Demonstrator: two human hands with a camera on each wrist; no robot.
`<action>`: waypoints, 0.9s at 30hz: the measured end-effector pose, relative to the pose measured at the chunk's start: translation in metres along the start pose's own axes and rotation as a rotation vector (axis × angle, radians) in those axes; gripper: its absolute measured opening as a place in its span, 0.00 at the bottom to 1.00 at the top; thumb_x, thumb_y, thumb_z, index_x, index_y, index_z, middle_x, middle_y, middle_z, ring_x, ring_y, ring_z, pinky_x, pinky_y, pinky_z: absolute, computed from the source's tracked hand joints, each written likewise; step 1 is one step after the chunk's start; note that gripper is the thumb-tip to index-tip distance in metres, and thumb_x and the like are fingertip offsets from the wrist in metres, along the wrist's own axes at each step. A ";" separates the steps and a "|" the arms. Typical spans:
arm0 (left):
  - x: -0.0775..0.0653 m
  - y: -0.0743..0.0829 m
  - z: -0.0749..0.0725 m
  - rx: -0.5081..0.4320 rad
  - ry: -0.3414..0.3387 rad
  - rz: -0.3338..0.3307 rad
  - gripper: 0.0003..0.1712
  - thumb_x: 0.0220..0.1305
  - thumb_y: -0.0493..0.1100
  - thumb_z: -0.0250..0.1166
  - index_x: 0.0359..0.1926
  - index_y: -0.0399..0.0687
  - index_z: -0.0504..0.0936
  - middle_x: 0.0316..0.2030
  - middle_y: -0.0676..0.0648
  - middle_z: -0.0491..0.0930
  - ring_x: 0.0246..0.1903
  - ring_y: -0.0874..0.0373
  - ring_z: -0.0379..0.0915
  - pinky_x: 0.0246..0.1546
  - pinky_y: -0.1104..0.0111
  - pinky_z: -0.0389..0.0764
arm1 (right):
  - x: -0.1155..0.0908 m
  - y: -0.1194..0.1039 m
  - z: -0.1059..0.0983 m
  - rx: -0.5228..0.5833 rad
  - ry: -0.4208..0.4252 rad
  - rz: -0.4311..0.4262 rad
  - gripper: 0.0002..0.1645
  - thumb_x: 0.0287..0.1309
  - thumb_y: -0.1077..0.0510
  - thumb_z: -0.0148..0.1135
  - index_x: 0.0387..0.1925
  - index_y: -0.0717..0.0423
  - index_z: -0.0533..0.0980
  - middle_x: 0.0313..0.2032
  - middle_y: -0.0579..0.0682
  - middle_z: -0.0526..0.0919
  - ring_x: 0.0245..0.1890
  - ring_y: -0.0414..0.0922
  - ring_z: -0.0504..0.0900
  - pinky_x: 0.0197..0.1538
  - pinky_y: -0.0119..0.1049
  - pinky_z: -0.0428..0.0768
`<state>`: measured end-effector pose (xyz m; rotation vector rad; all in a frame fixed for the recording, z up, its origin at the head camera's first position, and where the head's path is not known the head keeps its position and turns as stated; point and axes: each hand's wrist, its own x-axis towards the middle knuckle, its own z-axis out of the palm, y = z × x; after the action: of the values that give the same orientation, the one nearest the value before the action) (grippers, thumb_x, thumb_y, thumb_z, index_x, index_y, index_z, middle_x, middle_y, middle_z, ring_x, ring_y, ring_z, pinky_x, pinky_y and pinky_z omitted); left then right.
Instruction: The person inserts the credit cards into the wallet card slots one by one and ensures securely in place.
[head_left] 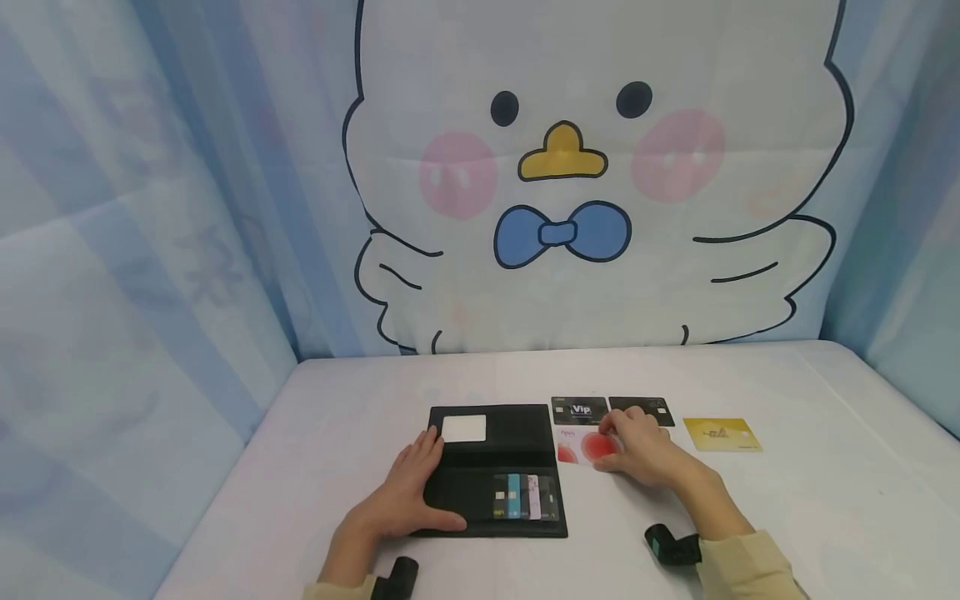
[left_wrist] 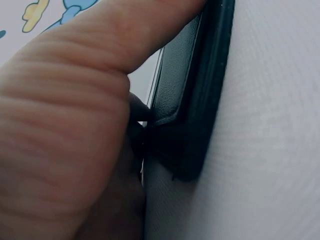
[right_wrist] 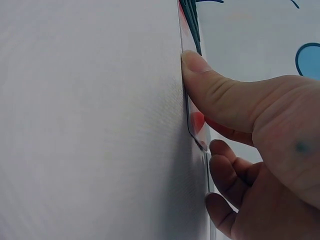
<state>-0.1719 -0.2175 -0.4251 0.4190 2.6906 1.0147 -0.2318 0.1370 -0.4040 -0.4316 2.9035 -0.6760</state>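
An open black card wallet lies flat on the table. My left hand rests on its left edge, fingers extended and thumb on the lower panel. Several cards overlap in the wallet's lower right slots, and a white rectangle shows in the upper panel. Just right of the wallet, my right hand pinches a pink-and-white card with red circles, thumb at its near edge and fingertips at its far edge. The right wrist view shows the thumb against the card's edge; the hand covers its right end.
Behind the pink card lie a black Vip card and a second black card, partly covered by my right fingers. A gold card lies farther right. The white-covered table meets a patterned curtain at the back.
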 end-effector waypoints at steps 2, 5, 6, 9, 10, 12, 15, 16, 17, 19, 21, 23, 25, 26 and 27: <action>0.000 0.000 0.001 0.000 -0.001 -0.004 0.70 0.47 0.61 0.80 0.77 0.30 0.50 0.79 0.35 0.39 0.78 0.41 0.32 0.75 0.47 0.35 | -0.001 0.000 0.000 -0.001 0.008 -0.002 0.28 0.50 0.51 0.80 0.47 0.59 0.76 0.46 0.59 0.74 0.48 0.58 0.70 0.52 0.60 0.73; -0.001 0.001 0.001 -0.003 0.001 0.000 0.70 0.47 0.61 0.80 0.77 0.30 0.51 0.78 0.34 0.40 0.77 0.40 0.32 0.75 0.47 0.36 | -0.003 0.000 0.001 0.007 0.013 -0.003 0.27 0.50 0.52 0.80 0.46 0.58 0.75 0.45 0.58 0.74 0.48 0.57 0.70 0.52 0.60 0.73; -0.001 0.001 0.002 -0.003 0.004 0.000 0.70 0.47 0.61 0.80 0.77 0.29 0.51 0.78 0.34 0.40 0.77 0.40 0.32 0.75 0.47 0.36 | -0.003 -0.001 0.001 0.011 0.012 -0.005 0.27 0.50 0.52 0.80 0.46 0.58 0.75 0.45 0.58 0.74 0.47 0.57 0.70 0.51 0.60 0.73; -0.001 0.002 0.002 -0.009 0.011 0.001 0.70 0.47 0.60 0.80 0.77 0.29 0.51 0.78 0.33 0.40 0.77 0.40 0.33 0.75 0.46 0.36 | -0.004 -0.002 0.001 0.017 0.013 -0.014 0.27 0.52 0.53 0.79 0.47 0.58 0.74 0.44 0.56 0.77 0.47 0.55 0.72 0.51 0.61 0.73; -0.001 0.002 0.002 -0.011 0.013 0.000 0.70 0.47 0.60 0.81 0.77 0.29 0.51 0.78 0.34 0.40 0.77 0.40 0.33 0.75 0.46 0.37 | -0.004 -0.002 0.001 0.014 0.013 -0.014 0.27 0.52 0.53 0.78 0.48 0.59 0.74 0.44 0.56 0.77 0.47 0.55 0.73 0.51 0.61 0.73; -0.001 0.002 0.001 -0.006 0.012 -0.002 0.70 0.47 0.60 0.80 0.77 0.30 0.51 0.78 0.34 0.40 0.77 0.40 0.32 0.75 0.47 0.36 | -0.004 -0.002 0.002 0.004 0.018 -0.006 0.30 0.53 0.52 0.78 0.51 0.60 0.74 0.44 0.56 0.78 0.47 0.55 0.74 0.52 0.62 0.73; -0.002 0.002 0.002 0.000 0.010 -0.001 0.70 0.47 0.61 0.80 0.77 0.30 0.51 0.78 0.34 0.40 0.77 0.40 0.32 0.75 0.47 0.36 | -0.004 0.000 0.003 -0.015 0.017 0.014 0.31 0.53 0.50 0.78 0.51 0.61 0.74 0.44 0.57 0.77 0.47 0.56 0.73 0.52 0.64 0.73; -0.002 0.001 0.002 0.001 0.008 0.001 0.70 0.47 0.61 0.80 0.77 0.30 0.51 0.78 0.34 0.40 0.77 0.40 0.32 0.75 0.47 0.36 | -0.004 0.001 0.003 -0.019 0.015 0.021 0.31 0.53 0.49 0.78 0.51 0.61 0.75 0.45 0.58 0.77 0.47 0.57 0.72 0.52 0.64 0.72; -0.002 0.001 0.002 0.001 0.007 0.002 0.70 0.47 0.60 0.80 0.77 0.29 0.50 0.78 0.34 0.40 0.77 0.40 0.32 0.75 0.47 0.36 | -0.004 0.001 0.003 -0.020 0.013 0.025 0.30 0.53 0.49 0.78 0.50 0.61 0.75 0.45 0.58 0.76 0.47 0.57 0.71 0.53 0.64 0.72; -0.001 0.000 0.001 -0.001 0.006 0.002 0.70 0.47 0.60 0.80 0.77 0.30 0.50 0.79 0.34 0.39 0.77 0.41 0.31 0.75 0.47 0.35 | -0.004 0.002 0.003 -0.013 0.012 0.029 0.30 0.52 0.49 0.78 0.49 0.61 0.76 0.45 0.59 0.75 0.47 0.58 0.70 0.53 0.64 0.72; -0.001 0.000 0.001 -0.001 0.003 -0.001 0.70 0.47 0.61 0.80 0.77 0.30 0.50 0.79 0.35 0.39 0.78 0.41 0.31 0.75 0.47 0.35 | -0.004 0.003 0.002 -0.001 0.014 0.031 0.30 0.52 0.49 0.79 0.48 0.61 0.75 0.46 0.60 0.73 0.47 0.59 0.69 0.53 0.63 0.72; 0.000 0.000 0.001 -0.002 0.004 0.000 0.70 0.47 0.61 0.80 0.77 0.31 0.50 0.79 0.35 0.39 0.78 0.41 0.31 0.75 0.47 0.35 | -0.004 0.003 0.002 0.010 0.021 0.029 0.30 0.51 0.50 0.79 0.48 0.61 0.74 0.46 0.61 0.72 0.47 0.59 0.68 0.52 0.62 0.71; 0.001 0.000 0.001 0.002 0.005 0.002 0.70 0.47 0.61 0.80 0.77 0.31 0.50 0.79 0.35 0.39 0.78 0.41 0.31 0.75 0.47 0.35 | -0.004 0.004 0.001 0.019 0.030 0.023 0.31 0.52 0.50 0.79 0.49 0.60 0.72 0.44 0.61 0.71 0.46 0.59 0.67 0.51 0.61 0.71; 0.000 0.001 0.001 0.003 0.006 0.002 0.70 0.48 0.61 0.80 0.77 0.31 0.50 0.79 0.35 0.39 0.78 0.41 0.31 0.75 0.47 0.35 | -0.004 0.003 0.001 0.023 0.034 0.022 0.31 0.52 0.50 0.79 0.49 0.60 0.71 0.44 0.61 0.71 0.45 0.59 0.67 0.50 0.60 0.71; 0.000 0.000 0.001 0.003 0.007 0.004 0.70 0.48 0.61 0.80 0.77 0.31 0.50 0.79 0.35 0.39 0.78 0.41 0.31 0.75 0.47 0.35 | -0.005 0.003 0.001 0.025 0.036 0.017 0.32 0.52 0.51 0.79 0.49 0.60 0.70 0.43 0.60 0.71 0.45 0.58 0.67 0.50 0.60 0.71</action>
<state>-0.1712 -0.2169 -0.4253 0.4229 2.6987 1.0147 -0.2278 0.1401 -0.4061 -0.3956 2.9254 -0.7237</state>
